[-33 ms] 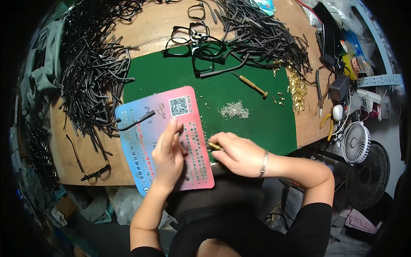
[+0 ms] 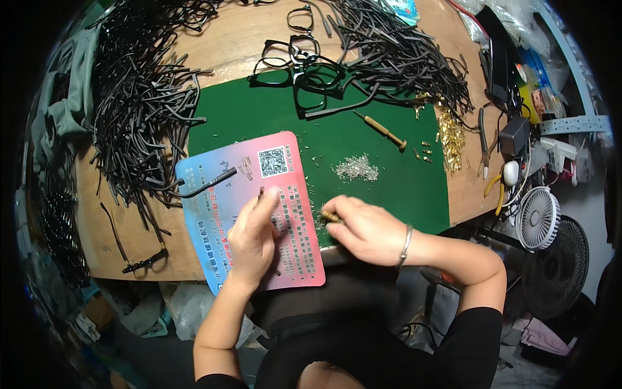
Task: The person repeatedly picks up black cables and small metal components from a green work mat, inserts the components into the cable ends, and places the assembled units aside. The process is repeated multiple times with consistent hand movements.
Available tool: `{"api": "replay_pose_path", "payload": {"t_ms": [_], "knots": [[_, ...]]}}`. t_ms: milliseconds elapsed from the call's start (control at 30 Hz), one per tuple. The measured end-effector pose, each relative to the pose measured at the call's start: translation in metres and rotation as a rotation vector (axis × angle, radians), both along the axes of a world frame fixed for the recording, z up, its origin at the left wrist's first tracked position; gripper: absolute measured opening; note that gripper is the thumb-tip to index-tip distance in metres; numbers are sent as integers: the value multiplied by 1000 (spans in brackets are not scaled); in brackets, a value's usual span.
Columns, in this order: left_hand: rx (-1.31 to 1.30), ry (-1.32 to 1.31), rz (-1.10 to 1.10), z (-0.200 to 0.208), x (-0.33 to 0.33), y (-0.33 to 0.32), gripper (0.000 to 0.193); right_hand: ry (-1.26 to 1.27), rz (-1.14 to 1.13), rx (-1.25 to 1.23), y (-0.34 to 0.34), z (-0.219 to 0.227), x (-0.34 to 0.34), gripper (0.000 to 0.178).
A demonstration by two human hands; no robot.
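Observation:
My left hand [image 2: 251,236] rests over the blue and pink printed card [image 2: 304,259], its fingers curled. A small dark tip pokes out by the thumb; the rest of what it may hold is hidden. At the card's right edge, my right hand [image 2: 370,233] pinches a short brass-coloured tool handle [image 2: 329,215], whose working end I cannot make out. On the card's upper part lie a dark glasses temple [image 2: 210,183] and a few thin small pieces [image 2: 245,168]. A heap of tiny silvery screw-like parts [image 2: 356,168] sits on the green mat [image 2: 402,194].
A brass screwdriver [image 2: 385,131] lies on the mat below black glasses frames [image 2: 311,78]. Piles of dark temples [image 2: 146,123] cover the left and far right. Gold-coloured small parts [image 2: 450,136], pliers [image 2: 494,192] and a white fan [image 2: 539,217] are at the right.
My right hand has shifted slightly right with the brass-coloured handle, which is tilted differently. The fingers of my left hand have curled in more.

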State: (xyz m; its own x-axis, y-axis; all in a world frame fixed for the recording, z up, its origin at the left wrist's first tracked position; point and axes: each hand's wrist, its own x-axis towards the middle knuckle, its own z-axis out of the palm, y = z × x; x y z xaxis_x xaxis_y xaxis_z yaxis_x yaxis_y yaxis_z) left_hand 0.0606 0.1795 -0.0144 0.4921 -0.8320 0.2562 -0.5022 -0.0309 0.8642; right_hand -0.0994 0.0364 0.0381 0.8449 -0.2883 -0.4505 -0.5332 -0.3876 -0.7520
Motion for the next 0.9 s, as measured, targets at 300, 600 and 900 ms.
{"api": "replay_pose_path", "payload": {"t_ms": [300, 600, 900], "knots": [[81, 904, -107, 26, 9, 21, 35, -227, -127, -828, -82, 2, 111, 24], [180, 1026, 14, 25, 2, 25, 22, -351, -241, -334, -74, 35, 54, 15], [420, -49, 146, 18, 11, 17, 13, 57, -239, 754, 18, 11, -19, 22]]}}
